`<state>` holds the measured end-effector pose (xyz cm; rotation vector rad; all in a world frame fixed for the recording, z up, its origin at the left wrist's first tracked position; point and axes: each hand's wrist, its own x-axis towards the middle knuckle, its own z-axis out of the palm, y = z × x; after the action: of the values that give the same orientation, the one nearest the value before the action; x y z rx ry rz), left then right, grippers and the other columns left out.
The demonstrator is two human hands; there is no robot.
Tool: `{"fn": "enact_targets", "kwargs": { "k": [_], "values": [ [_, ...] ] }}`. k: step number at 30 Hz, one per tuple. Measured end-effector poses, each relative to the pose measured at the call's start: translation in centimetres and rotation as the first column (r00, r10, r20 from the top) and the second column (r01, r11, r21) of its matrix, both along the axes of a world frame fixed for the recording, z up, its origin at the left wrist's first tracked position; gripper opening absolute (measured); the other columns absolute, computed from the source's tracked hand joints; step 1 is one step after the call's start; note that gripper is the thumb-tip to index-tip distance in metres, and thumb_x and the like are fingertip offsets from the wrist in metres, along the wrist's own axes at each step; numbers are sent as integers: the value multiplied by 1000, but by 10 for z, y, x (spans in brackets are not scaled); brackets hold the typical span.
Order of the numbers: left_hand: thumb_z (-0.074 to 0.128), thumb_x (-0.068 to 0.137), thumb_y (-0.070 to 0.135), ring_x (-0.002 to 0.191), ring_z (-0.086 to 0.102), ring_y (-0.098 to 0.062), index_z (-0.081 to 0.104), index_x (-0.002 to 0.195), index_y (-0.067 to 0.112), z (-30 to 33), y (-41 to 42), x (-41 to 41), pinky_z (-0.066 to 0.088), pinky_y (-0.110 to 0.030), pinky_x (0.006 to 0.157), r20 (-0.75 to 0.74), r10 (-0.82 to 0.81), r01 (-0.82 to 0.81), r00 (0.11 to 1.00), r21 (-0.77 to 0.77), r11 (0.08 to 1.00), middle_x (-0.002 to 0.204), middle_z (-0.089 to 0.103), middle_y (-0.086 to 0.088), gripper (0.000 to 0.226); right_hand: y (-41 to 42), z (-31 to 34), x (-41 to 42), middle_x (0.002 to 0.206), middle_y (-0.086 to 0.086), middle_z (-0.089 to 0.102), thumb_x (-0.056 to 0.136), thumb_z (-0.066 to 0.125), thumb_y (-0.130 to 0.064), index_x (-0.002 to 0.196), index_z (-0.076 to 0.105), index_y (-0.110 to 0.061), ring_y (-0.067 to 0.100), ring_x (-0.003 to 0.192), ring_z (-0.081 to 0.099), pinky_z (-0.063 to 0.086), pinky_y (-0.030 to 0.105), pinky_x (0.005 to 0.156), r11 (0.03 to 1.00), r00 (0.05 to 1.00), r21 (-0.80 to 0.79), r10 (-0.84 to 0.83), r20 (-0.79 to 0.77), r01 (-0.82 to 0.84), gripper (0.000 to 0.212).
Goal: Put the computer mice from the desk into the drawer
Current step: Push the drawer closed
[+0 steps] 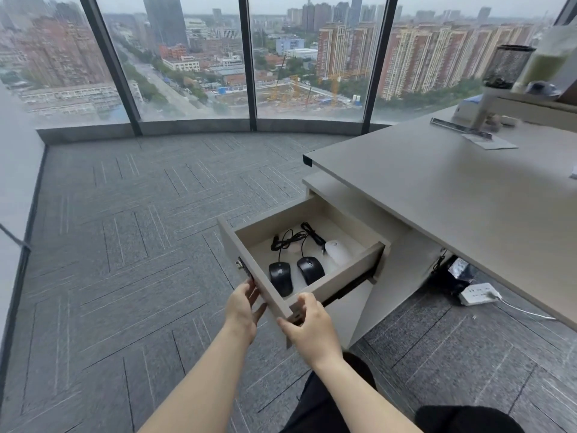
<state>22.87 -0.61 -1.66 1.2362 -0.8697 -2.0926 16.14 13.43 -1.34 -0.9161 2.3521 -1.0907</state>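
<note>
The beige drawer [348,278] stands pulled out from the cabinet under the grey desk [452,195]. Inside lie two black wired mice, one at the left [280,278] and one in the middle [310,270], plus a white mouse [337,252] at the right. Their black cables [290,239] coil at the back of the drawer. My left hand [243,307] rests flat against the drawer's front panel, fingers apart. My right hand [307,326] curls over the front panel's near corner, gripping it.
Grey carpet spreads to the left up to tall windows. On the desk's far end stand a mesh pen holder [507,68] and a monitor stand [482,115]. A white power strip [479,293] and a black box lie on the floor under the desk.
</note>
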Motion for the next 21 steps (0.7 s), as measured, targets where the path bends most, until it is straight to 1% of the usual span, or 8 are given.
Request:
{"fn": "enact_targets", "kwargs": {
  "k": [4, 6, 8, 11, 13, 15, 18, 21],
  "values": [
    [30, 98, 23, 125, 53, -21, 54, 132, 14, -1, 4, -40, 45, -43, 99, 7, -48, 48, 999, -7, 999, 130, 60, -7, 42, 6, -4, -29, 111, -6, 60, 81, 67, -52, 122, 47, -27, 13, 95, 59, 54, 33, 78, 993, 993, -23, -117, 24, 118, 52],
    [33, 98, 25, 123, 54, -20, 54, 132, 17, -1, 6, -61, 44, -45, 102, 15, -74, 74, 997, -12, 997, 129, 61, -5, 41, 10, -5, -46, 111, -5, 60, 82, 67, -52, 126, 46, -26, 14, 96, 59, 54, 34, 80, 982, 981, -31, -187, 43, 188, 56],
    [36, 97, 29, 122, 55, -20, 52, 134, 18, 0, 5, -83, 43, -47, 104, 29, -93, 94, 995, -19, 995, 129, 61, -4, 41, 15, -5, -63, 117, -3, 58, 83, 67, -51, 133, 43, -24, 13, 98, 56, 52, 32, 81, 969, 968, -35, -241, 67, 243, 62],
    [38, 97, 31, 121, 55, -21, 49, 137, 22, 1, 1, -114, 43, -47, 103, 47, -114, 114, 992, -14, 993, 132, 59, -3, 43, 19, -4, -86, 138, 1, 49, 83, 66, -53, 147, 32, -22, 14, 110, 52, 47, 28, 87, 955, 951, -31, -291, 104, 296, 79],
    [38, 97, 30, 121, 55, -23, 49, 138, 24, 2, -1, -132, 43, -49, 103, 43, -118, 118, 992, -4, 993, 131, 59, -2, 43, 21, -8, -100, 150, 3, 41, 82, 66, -56, 152, 23, -20, 19, 130, 47, 44, 31, 96, 943, 937, -34, -325, 129, 332, 89],
    [37, 98, 29, 121, 54, -24, 49, 138, 24, 3, -1, -148, 43, -49, 103, 28, -135, 134, 991, 4, 991, 131, 58, -1, 42, 21, -12, -114, 157, 5, 33, 81, 66, -59, 154, 18, -19, 22, 141, 38, 42, 34, 104, 926, 919, -41, -365, 152, 375, 96],
    [36, 99, 29, 123, 52, -24, 48, 139, 24, 1, 1, -170, 43, -50, 102, -4, -178, 178, 984, 7, 984, 132, 57, 1, 41, 21, -18, -136, 159, 7, 27, 80, 67, -59, 155, 15, -18, 23, 145, 32, 38, 35, 111, 894, 888, -76, -424, 176, 442, 100],
    [37, 99, 29, 123, 53, -24, 48, 139, 24, -2, 2, -193, 41, -52, 104, -20, -212, 213, 977, 2, 977, 134, 57, 1, 41, 20, -26, -157, 157, 9, 29, 81, 67, -57, 155, 16, -17, 25, 142, 37, 40, 34, 107, 873, 871, -82, -464, 163, 481, 99]
  ]
}}
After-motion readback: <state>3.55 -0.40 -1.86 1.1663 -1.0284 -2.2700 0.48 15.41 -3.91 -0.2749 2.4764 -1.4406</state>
